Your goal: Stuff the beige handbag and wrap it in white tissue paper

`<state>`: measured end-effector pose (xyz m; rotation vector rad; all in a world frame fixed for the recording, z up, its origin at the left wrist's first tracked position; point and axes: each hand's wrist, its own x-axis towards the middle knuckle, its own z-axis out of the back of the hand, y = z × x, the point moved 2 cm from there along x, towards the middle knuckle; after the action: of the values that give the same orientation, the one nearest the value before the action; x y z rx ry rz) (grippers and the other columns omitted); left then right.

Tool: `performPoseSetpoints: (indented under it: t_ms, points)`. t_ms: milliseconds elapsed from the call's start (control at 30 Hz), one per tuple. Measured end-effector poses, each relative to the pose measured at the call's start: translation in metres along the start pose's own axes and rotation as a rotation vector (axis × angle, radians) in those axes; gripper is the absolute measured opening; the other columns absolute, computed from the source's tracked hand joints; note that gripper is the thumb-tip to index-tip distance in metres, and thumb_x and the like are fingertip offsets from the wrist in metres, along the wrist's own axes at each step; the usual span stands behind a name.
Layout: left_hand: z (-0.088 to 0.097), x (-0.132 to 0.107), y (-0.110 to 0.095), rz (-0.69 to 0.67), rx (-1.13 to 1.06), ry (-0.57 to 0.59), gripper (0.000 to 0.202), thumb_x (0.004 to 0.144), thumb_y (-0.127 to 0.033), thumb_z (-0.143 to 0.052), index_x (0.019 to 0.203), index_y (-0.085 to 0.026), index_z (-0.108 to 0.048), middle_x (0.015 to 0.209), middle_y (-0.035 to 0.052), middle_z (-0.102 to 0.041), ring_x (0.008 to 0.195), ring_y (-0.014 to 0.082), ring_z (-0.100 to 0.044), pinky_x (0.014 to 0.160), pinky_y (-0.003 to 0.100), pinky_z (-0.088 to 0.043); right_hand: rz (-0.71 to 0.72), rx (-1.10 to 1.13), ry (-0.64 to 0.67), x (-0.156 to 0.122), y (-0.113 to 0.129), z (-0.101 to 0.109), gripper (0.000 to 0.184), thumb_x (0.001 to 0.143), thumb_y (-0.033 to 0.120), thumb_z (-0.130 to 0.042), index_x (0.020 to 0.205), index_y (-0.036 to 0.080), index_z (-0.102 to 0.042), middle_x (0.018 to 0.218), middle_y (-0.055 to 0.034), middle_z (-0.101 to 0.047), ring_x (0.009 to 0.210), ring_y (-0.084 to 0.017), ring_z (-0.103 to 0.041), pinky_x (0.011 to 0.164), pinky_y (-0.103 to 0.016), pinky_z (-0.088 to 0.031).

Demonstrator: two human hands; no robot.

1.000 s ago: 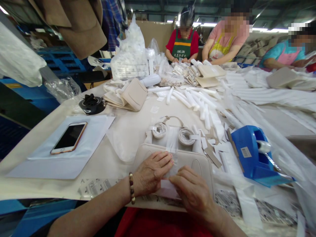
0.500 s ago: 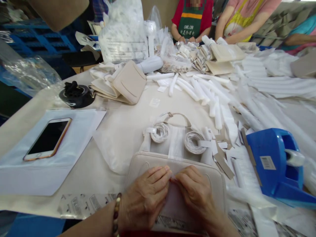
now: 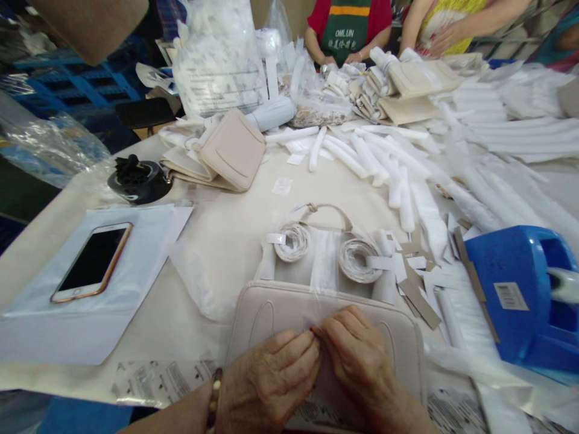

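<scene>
A beige handbag (image 3: 271, 310) lies flat on the table right in front of me, its wrapped handles and strap pointing away. My left hand (image 3: 266, 383) and my right hand (image 3: 362, 364) rest on its front, fingertips meeting at the middle. Both pinch a strip of clear film (image 3: 326, 265) that runs over the bag's top. A beaded bracelet (image 3: 213, 395) circles my left wrist.
A phone (image 3: 93, 261) lies on white sheets at the left. A blue tape dispenser (image 3: 525, 298) stands at the right. Beyond are another beige bag (image 3: 233, 150), a black round object (image 3: 138, 178), white paper rolls (image 3: 362, 160) and people at the table's far side.
My hands have drawn closer together and back toward me along the bag's front, fingers curling from flat into a pinch. The camera has tilted down and nearer.
</scene>
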<state>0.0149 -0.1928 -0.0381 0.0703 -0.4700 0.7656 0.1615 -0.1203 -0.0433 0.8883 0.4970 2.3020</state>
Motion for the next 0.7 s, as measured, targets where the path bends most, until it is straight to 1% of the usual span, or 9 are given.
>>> performPoseSetpoints:
  t_ms: [67, 167, 267, 400, 433, 500, 600, 633, 700]
  points:
    - [-0.006, -0.001, 0.0, -0.008, 0.041, 0.026, 0.028, 0.086, -0.01, -0.047, 0.11, -0.006, -0.061, 0.118, 0.0087, -0.061, 0.116, 0.0212, -0.05, 0.104, 0.033, -0.041, 0.006, -0.018, -0.014, 0.001, 0.001, 0.0, 0.033, 0.092, 0.01, -0.039, 0.062, 0.016, -0.052, 0.06, -0.002, -0.048, 0.062, -0.014, -0.04, 0.057, -0.026, -0.032]
    - [-0.01, -0.002, 0.0, 0.02, 0.061, -0.002, 0.022, 0.083, -0.009, -0.053, 0.102, -0.009, -0.063, 0.116, 0.0089, -0.061, 0.113, 0.0211, -0.052, 0.104, 0.034, -0.041, 0.021, -0.073, -0.034, 0.001, 0.003, -0.001, 0.034, 0.092, 0.01, -0.04, 0.061, 0.017, -0.051, 0.059, -0.0016, -0.047, 0.061, -0.014, -0.039, 0.057, -0.027, -0.031]
    - [-0.012, -0.001, -0.001, 0.033, 0.058, -0.032, 0.019, 0.083, -0.008, -0.053, 0.099, -0.009, -0.063, 0.111, 0.01, -0.061, 0.11, 0.0213, -0.052, 0.101, 0.036, -0.042, -0.001, -0.155, -0.045, 0.001, 0.006, -0.003, 0.034, 0.092, 0.012, -0.04, 0.061, 0.018, -0.049, 0.058, -0.0014, -0.046, 0.061, -0.015, -0.039, 0.056, -0.028, -0.03]
    - [-0.012, 0.001, -0.002, 0.019, 0.053, 0.004, 0.018, 0.083, -0.007, -0.05, 0.094, -0.009, -0.064, 0.11, 0.0113, -0.06, 0.11, 0.0229, -0.05, 0.099, 0.037, -0.042, -0.08, -0.222, -0.039, 0.003, 0.006, -0.004, 0.033, 0.093, 0.019, -0.04, 0.061, 0.02, -0.047, 0.059, -0.0013, -0.048, 0.06, -0.016, -0.043, 0.055, -0.028, -0.032]
    - [-0.012, 0.002, -0.002, 0.026, 0.053, 0.007, 0.018, 0.083, -0.007, -0.049, 0.094, -0.009, -0.064, 0.11, 0.0114, -0.06, 0.111, 0.0232, -0.05, 0.099, 0.037, -0.041, -0.103, -0.238, -0.054, 0.004, 0.006, -0.003, 0.031, 0.093, 0.022, -0.041, 0.063, 0.02, -0.048, 0.06, -0.0015, -0.049, 0.06, -0.016, -0.045, 0.055, -0.028, -0.034]
    - [-0.012, 0.002, -0.003, 0.043, 0.055, -0.005, 0.018, 0.083, -0.007, -0.05, 0.094, -0.008, -0.064, 0.112, 0.0113, -0.06, 0.111, 0.0232, -0.05, 0.099, 0.036, -0.041, -0.129, -0.256, -0.101, 0.004, 0.007, 0.002, 0.024, 0.094, 0.029, -0.041, 0.078, 0.017, -0.054, 0.068, -0.0036, -0.055, 0.062, -0.016, -0.05, 0.055, -0.028, -0.039]
    - [-0.01, 0.002, -0.004, 0.058, 0.075, -0.009, 0.022, 0.084, -0.007, -0.05, 0.103, -0.005, -0.062, 0.114, 0.0113, -0.06, 0.111, 0.0227, -0.05, 0.1, 0.035, -0.041, -0.128, -0.235, -0.183, -0.005, 0.008, 0.027, 0.027, 0.094, 0.034, -0.041, 0.104, 0.013, -0.054, 0.083, -0.0069, -0.06, 0.068, -0.015, -0.056, 0.059, -0.025, -0.046]
    - [-0.009, 0.003, -0.004, 0.056, 0.08, -0.009, 0.024, 0.084, -0.007, -0.049, 0.105, -0.005, -0.061, 0.114, 0.0114, -0.06, 0.111, 0.0228, -0.05, 0.1, 0.035, -0.041, -0.15, -0.252, -0.216, -0.011, 0.006, 0.041, 0.029, 0.093, 0.037, -0.044, 0.107, 0.013, -0.053, 0.084, -0.0064, -0.06, 0.067, -0.014, -0.056, 0.06, -0.025, -0.046]
    - [-0.007, 0.005, -0.006, 0.056, 0.087, -0.019, 0.026, 0.086, -0.007, -0.046, 0.107, -0.005, -0.061, 0.115, 0.0114, -0.061, 0.113, 0.0224, -0.05, 0.101, 0.035, -0.04, -0.281, -0.36, -0.306, -0.028, -0.004, 0.076, 0.033, 0.089, 0.045, -0.05, 0.105, 0.016, -0.056, 0.081, -0.0045, -0.058, 0.063, -0.015, -0.053, 0.06, -0.027, -0.045]
